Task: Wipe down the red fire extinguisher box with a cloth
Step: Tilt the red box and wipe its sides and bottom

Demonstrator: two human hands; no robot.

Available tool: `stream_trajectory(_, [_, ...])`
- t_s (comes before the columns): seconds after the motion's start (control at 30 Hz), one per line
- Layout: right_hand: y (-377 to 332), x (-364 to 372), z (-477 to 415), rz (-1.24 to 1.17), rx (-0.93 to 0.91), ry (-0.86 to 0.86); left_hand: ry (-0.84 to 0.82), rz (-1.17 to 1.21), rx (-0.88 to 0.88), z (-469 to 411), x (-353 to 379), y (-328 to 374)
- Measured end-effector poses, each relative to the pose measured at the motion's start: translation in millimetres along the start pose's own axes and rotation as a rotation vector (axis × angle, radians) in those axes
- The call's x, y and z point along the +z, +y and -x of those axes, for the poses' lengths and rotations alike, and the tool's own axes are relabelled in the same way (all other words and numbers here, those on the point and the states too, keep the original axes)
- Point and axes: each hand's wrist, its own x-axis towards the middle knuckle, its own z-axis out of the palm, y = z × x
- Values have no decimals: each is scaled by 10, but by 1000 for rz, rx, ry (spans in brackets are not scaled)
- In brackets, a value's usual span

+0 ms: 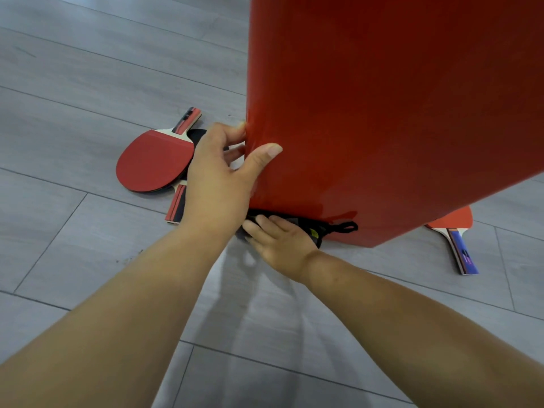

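The tall red fire extinguisher box [382, 113] stands on the grey floor and fills the upper right of the head view. My left hand [217, 175] grips its near left corner edge, thumb on the front face and fingers round the side. A dark cloth [321, 228] with a black loop lies at the foot of the box, against its bottom edge. My right hand [279, 240] rests on the cloth with its fingers pointing left, pressing it down; whether the fingers curl round it cannot be seen.
Two table tennis paddles [153, 163] with red faces lie stacked on the floor left of the box, partly behind my left hand. Another paddle [459, 242] with a blue handle sticks out from behind the box's right corner. Grey floor planks [88, 69] surround everything.
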Motion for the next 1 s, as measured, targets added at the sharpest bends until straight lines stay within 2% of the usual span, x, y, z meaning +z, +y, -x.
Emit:
stream_trajectory(0.07, [77,-12,128,11,0,-25,5,2,-5,-2,-10,-5])
stream_trajectory(0.17, [207,38,426,10,-42,-227,16,-4,-14,11,3,0])
stream_trajectory(0.23, [288,90,609,-15,51,-177,29,-2,-16,36,35,10])
stream_trajectory(0.33, [388,232,935,20,60,-136,61,-11,-8,78,80,14])
stream_trajectory(0.43, [518,265,1240,26,98,12,85,-32,-3,104,123,2])
stream_trajectory(0.7, [738,312,1812,79,311,278,187,-53,9,196,282,-40])
stream_trajectory(0.83, [764,228,1963,-38,414,251,211,-92,16,195,294,-51])
stream_trajectory(1.0, [660,-26,2113,-266,653,90,193,-117,11,262,344,-20])
